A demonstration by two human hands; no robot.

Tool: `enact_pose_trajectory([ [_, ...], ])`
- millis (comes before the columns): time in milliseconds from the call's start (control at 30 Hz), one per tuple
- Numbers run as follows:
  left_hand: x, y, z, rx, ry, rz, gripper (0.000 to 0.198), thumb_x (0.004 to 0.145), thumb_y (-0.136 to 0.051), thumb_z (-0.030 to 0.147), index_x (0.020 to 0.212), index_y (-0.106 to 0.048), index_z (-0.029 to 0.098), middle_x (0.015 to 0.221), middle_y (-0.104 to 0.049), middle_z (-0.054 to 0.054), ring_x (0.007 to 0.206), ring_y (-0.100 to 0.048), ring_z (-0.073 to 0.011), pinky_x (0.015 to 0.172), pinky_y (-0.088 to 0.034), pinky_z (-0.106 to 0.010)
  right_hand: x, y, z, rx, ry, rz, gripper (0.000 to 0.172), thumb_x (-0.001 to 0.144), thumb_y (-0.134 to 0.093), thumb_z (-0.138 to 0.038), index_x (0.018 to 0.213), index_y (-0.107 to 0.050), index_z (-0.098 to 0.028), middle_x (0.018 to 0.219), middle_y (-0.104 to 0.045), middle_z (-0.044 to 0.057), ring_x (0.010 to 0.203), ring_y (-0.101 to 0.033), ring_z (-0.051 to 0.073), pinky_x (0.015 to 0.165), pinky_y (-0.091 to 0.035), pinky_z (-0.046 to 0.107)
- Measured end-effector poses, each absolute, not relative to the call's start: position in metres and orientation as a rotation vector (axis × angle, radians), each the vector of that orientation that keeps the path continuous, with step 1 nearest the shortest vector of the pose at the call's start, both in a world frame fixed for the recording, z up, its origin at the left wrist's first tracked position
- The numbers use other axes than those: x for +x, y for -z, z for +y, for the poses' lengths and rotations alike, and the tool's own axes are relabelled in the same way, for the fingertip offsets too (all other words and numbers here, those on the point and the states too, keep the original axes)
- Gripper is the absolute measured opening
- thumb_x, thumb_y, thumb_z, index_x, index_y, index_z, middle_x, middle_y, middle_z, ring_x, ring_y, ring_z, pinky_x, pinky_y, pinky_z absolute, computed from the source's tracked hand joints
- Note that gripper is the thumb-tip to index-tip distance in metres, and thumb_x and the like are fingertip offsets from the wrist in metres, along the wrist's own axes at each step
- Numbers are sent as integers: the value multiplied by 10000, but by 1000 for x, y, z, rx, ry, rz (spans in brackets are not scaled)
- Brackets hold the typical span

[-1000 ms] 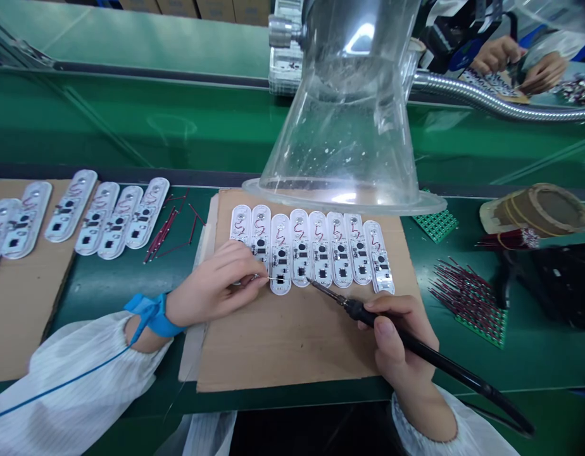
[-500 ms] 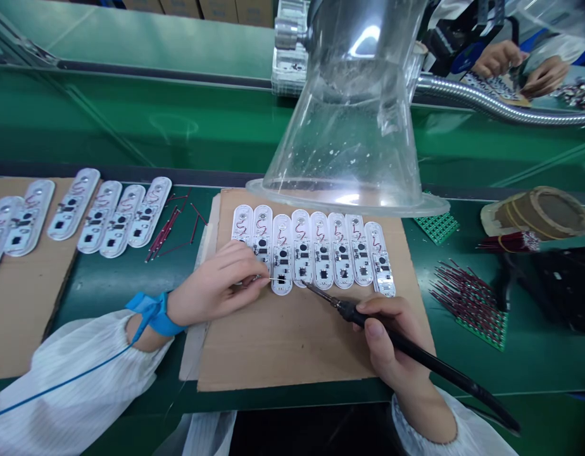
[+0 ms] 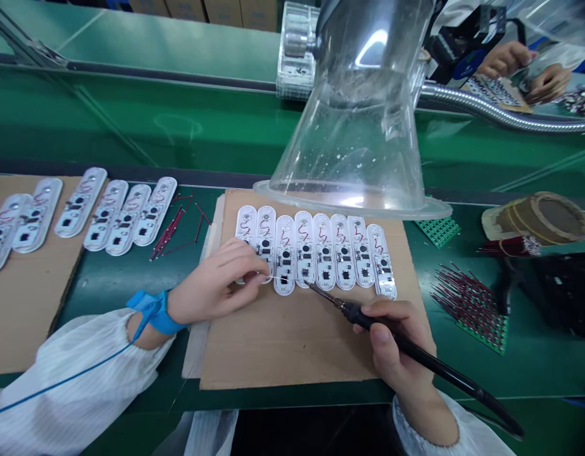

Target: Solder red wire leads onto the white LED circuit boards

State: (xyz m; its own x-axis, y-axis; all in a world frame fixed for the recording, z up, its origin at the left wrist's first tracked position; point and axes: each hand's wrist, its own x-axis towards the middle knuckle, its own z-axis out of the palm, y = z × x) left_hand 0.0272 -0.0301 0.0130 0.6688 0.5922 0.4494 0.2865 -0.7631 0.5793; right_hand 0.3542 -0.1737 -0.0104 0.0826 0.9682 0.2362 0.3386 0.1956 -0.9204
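Observation:
Several white oblong circuit boards [image 3: 321, 256] lie side by side on a sheet of cardboard [image 3: 292, 342]. My left hand [image 3: 216, 285], with a blue wrist strap [image 3: 152, 311], rests on the leftmost boards and pinches a thin solder wire [image 3: 273, 277] that points at the third board. My right hand [image 3: 397, 348] grips a black soldering iron [image 3: 397, 342]; its tip rests at the lower end of the fourth board.
A clear fume hood [image 3: 359, 126] on a metal hose [image 3: 501, 111] hangs over the boards. More boards [image 3: 78, 212] lie on cardboard at left, with loose red wires [image 3: 171, 231] beside them. Right: red wires on a green panel [image 3: 468, 304], a tape roll [image 3: 539, 221]. Another person's hands [image 3: 525, 66] work at top right.
The soldering iron tip has shifted slightly left along the lower ends of the boards. The left hand stays put with the solder wire. The view has drifted a little.

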Motion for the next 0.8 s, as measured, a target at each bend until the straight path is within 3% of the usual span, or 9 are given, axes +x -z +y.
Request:
enact_pose_trajectory([
  [200, 3, -23, -18, 2240, -948, 805, 159, 1073, -675, 119, 1109, -783, 230, 914, -769, -26, 762, -704, -160, 673, -569, -267, 336, -1, -170, -1265, -762, -1318, 130, 1130, -685, -373, 1177, -741, -266, 913, -741, 26, 720, -753, 189, 681, -649, 322],
  [300, -1, -20, -19, 2198, -961, 781, 119, 1046, -713, 123, 1090, -743, 230, 715, -628, 47, 552, -512, -103, 532, -441, -226, 328, 1, -168, -1286, -790, -1321, 134, 1122, -699, -391, 1174, -738, -274, 927, -750, 25, 707, -750, 187, 651, -633, 311],
  [400, 0, -13, -23, 2182, -986, 745, 172, 1002, -717, 87, 1061, -647, 232, 657, -485, 98, 487, -344, -78, 477, -327, -223, 327, 7, -169, -1309, -814, -1366, 126, 1106, -726, -381, 1171, -744, -274, 979, -766, 32, 705, -746, 180, 632, -631, 297],
  [800, 14, -14, -26, 2242, -915, 615, 194, 987, -618, 64, 1040, -609, 250, 750, -567, 21, 659, -524, -170, 634, -448, -310, 335, 12, -172, -1315, -830, -1375, 101, 1094, -716, -346, 1150, -744, -266, 954, -749, 46, 717, -721, 192, 646, -645, 318],
])
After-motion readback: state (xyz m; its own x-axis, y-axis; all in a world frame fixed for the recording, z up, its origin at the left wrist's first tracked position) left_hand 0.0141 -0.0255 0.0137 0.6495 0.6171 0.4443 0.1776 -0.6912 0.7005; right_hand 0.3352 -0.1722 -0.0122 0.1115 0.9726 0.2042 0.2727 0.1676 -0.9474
